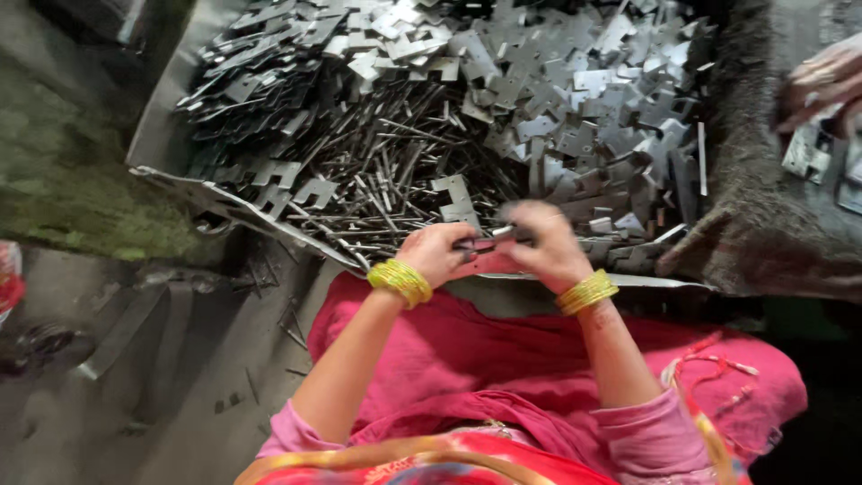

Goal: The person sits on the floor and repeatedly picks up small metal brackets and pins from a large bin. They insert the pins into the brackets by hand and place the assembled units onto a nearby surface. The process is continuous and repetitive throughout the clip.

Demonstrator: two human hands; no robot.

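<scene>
A wide sheet-metal tray point(157, 135) filled most of the view, heaped with flat grey stamped plates point(575, 99) on the far and right sides and a tangle of thin metal pins point(386, 171) nearer the middle. Right of it lay a dark, rough cloth or sack point(763, 216), where another person's hand point(822, 81) rested beside a few loose plates point(808, 148) at the frame's edge. Below, pink cloth point(503, 359) covered the person's lap.

The left hand point(437, 253) and right hand point(543, 244) met at the tray's near rim, each wrist ringed with yellow bangles point(400, 280). Both sets of fingers were curled inward, pinching a small metal piece point(489, 239) between them, just above the rim and over the lap. By the look of it, the step in hand was fitting or joining small parts, perhaps a pin into a plate; that is a judgement, not something plainly shown. A next move would call for a steady pinch from one hand while the other aligned or pressed the part, and a reach into the heap for fresh pieces.

Motion blur smeared the right hand, so the exact grip and the shape of the held piece could not be made out. The other person's hand was cut off by the frame, and the floor at the left was dim and indistinct
</scene>
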